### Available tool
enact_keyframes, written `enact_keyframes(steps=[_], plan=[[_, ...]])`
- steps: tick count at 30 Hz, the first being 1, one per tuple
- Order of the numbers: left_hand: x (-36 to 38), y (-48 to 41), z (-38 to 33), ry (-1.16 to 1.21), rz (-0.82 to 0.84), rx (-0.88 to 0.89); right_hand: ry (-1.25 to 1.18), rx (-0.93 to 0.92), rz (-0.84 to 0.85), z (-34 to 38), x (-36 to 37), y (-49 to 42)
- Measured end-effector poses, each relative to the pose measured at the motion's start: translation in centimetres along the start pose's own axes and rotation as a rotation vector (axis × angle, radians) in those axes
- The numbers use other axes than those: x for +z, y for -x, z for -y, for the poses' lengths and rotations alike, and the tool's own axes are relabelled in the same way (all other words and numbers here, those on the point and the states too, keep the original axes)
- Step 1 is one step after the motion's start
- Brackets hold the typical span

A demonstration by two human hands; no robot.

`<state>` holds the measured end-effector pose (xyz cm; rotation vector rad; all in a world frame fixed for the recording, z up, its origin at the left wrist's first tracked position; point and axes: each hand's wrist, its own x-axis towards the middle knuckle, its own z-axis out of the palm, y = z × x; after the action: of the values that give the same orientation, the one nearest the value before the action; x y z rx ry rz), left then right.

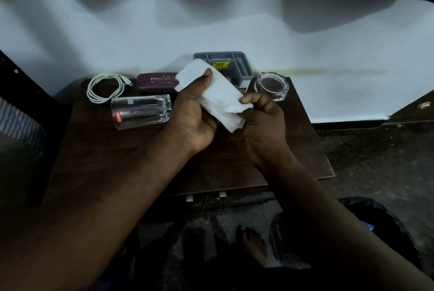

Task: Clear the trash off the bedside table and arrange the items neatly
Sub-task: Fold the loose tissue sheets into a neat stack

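Observation:
A white tissue (216, 93) is held above the middle of the dark wooden bedside table (223, 168). My left hand (195, 112) grips its upper end with the thumb pressed on top. My right hand (265, 119) pinches its lower right edge between thumb and fingers. On the table lie a clear drinking glass (141, 112) on its side, a coiled white cable (105, 88), a maroon spectacle case (157, 81), a grey compartment tray (237, 62) and a round clear glass dish (271, 86).
A white sheet (234, 20) drapes behind the table. A dark round bin (380, 225) stands on the floor at the lower right, beside my bare foot (253, 243). Striped cloth (18, 119) shows at the left edge.

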<state>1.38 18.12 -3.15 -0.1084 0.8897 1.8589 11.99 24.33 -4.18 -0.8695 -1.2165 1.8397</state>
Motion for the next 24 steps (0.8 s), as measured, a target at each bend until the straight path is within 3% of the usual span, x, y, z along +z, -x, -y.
enact_keyframes(steps=[4,8,12,16,20,24], plan=[[-0.5,-0.7,-1.1,0.010,-0.019,0.022,0.199,-0.051,0.071,0.0,-0.4,0.0],[-1.1,-1.6,-2.1,-0.041,-0.022,0.074,0.277,0.062,0.136,0.2,-0.6,-0.2],[-1.6,-2.3,-2.7,-0.133,-0.028,0.149,0.348,0.160,0.030,0.5,-0.9,-0.5],[-1.7,-2.5,-2.7,-0.295,-0.005,0.212,0.352,0.137,0.053,0.7,-1.2,-1.3],[-1.5,-2.1,-2.1,-0.330,0.056,0.172,0.591,0.022,0.122,0.4,-0.9,-1.2],[-1.7,-1.9,-1.7,-0.425,0.068,0.162,0.669,-0.063,0.064,0.0,-0.7,-1.1]])
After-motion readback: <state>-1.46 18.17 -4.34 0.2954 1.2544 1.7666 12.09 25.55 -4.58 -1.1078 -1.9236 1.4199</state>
